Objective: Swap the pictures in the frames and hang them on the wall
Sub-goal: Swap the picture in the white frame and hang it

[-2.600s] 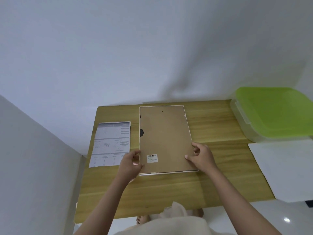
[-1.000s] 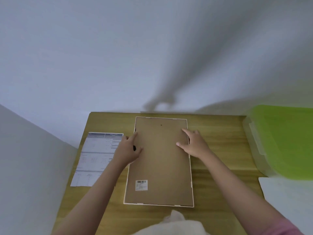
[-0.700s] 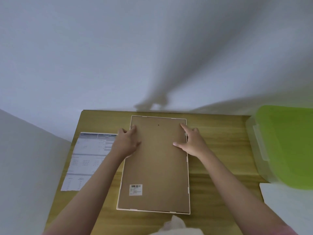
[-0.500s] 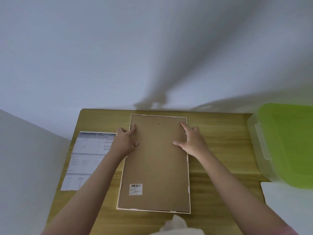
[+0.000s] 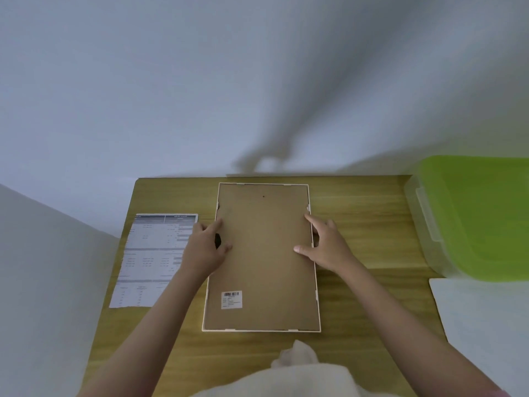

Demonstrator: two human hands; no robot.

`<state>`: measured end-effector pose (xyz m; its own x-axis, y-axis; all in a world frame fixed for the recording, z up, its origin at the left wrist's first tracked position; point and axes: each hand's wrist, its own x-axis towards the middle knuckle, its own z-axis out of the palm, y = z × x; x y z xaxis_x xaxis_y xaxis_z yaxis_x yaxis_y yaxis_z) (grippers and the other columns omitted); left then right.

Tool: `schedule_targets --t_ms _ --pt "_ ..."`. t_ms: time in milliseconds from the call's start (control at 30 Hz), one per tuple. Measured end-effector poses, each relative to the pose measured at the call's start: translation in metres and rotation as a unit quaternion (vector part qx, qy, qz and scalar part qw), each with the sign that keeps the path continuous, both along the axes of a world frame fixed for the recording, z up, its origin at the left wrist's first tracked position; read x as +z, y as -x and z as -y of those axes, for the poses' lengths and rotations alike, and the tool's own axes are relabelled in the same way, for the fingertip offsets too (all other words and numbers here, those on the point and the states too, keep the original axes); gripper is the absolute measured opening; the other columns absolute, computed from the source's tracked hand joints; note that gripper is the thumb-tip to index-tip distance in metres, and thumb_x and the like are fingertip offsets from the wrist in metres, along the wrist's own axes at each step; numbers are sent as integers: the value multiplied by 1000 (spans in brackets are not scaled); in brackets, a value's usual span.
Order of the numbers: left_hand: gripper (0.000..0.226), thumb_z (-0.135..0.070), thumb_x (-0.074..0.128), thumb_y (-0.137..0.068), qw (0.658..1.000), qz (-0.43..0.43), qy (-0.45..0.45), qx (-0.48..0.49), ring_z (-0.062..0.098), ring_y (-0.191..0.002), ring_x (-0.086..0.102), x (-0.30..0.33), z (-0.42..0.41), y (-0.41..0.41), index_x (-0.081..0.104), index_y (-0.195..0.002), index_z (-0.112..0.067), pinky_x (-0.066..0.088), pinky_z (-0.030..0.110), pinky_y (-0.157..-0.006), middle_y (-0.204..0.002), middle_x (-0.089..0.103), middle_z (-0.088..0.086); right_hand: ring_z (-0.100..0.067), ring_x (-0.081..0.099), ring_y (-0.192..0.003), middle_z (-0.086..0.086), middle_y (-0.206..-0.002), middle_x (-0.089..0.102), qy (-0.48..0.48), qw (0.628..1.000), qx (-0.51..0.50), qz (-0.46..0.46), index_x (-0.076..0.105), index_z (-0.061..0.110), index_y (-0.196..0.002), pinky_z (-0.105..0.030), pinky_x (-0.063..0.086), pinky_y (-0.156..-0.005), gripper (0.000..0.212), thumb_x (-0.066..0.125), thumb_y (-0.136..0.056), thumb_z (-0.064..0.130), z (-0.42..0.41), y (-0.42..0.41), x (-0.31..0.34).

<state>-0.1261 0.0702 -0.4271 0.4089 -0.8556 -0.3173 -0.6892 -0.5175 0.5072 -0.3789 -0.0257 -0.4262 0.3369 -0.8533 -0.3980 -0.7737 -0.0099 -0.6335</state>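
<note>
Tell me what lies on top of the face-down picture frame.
On the frame's brown backing sit a barcode sticker, the left hand and the right hand. Whatever is under the backing is covered.

The picture frame (image 5: 262, 257) lies face down on the wooden table, long side running away from the viewer, its brown backing board (image 5: 266, 270) up inside a thin white rim (a small barcode sticker (image 5: 232, 299) sits near the lower left corner). Just left of it, the printed sheet (image 5: 151, 259) rests flat, pale with dark bands of text.
</note>
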Motion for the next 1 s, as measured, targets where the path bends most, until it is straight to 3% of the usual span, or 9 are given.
schedule_targets --t_ms 300,433,533,633,800,900,1000 --pt "95 -38 77 -69 998 -21 -42 -47 21 -103 47 3 -93 20 22 -146 -26 48 35 -86 -121 36 4 -18 47 -119 -2 -130 34 -79 996 15 -42 14 35 -149 -30 41 -98 118 88 -56 30 -81 24 9" --pt "94 -34 78 -69 998 -36 -16 -38 19 -96 48 -1 -103 22 24 -146 -23 46 31 -82 -120 42 8 -19 44 -121 -6 -132 35 -60 997 -30 -25 16 31 -149 -23 35 -92 111 85 -62 29 -105 22 11" --pt "73 -24 69 -80 991 -128 29 10 16 -89 55 1 -98 20 31 -142 -26 48 29 -75 -114 59 5 -16 46 -123 5 -129 46 -26 989 -128 68 28 24 -145 -20 35 -96 92 81 -70 29 -115 16 9" --pt "57 -14 59 -88 979 -192 61 36 13 -79 59 11 -96 19 38 -138 -30 46 21 -64 -93 62 -5 -19 51 -123 7 -134 55 47 972 -220 75 39 24 -140 -32 40 -103 74 74 -76 37 -122 9 8" --pt "56 -28 67 -79 964 -246 98 -9 25 -85 60 33 -103 13 43 -127 -43 54 39 -79 -102 57 -2 -24 50 -124 5 -135 55 84 961 -251 84 40 24 -140 -42 42 -103 77 68 -74 52 -139 13 11" --pt "60 -11 68 -82 937 -334 86 -53 34 -73 58 47 -110 8 46 -128 -41 57 47 -76 -110 52 3 -20 51 -123 6 -135 54 101 955 -254 115 39 26 -141 -43 45 -101 83 62 -70 62 -150 17 18" --pt "65 2 64 -83 908 -404 88 -75 44 -86 64 58 -117 6 46 -132 -36 57 52 -75 -119 49 7 -15 52 -122 4 -134 55 123 949 -252 146 41 21 -140 -42 47 -100 77 65 -74 55 -157 20 26"
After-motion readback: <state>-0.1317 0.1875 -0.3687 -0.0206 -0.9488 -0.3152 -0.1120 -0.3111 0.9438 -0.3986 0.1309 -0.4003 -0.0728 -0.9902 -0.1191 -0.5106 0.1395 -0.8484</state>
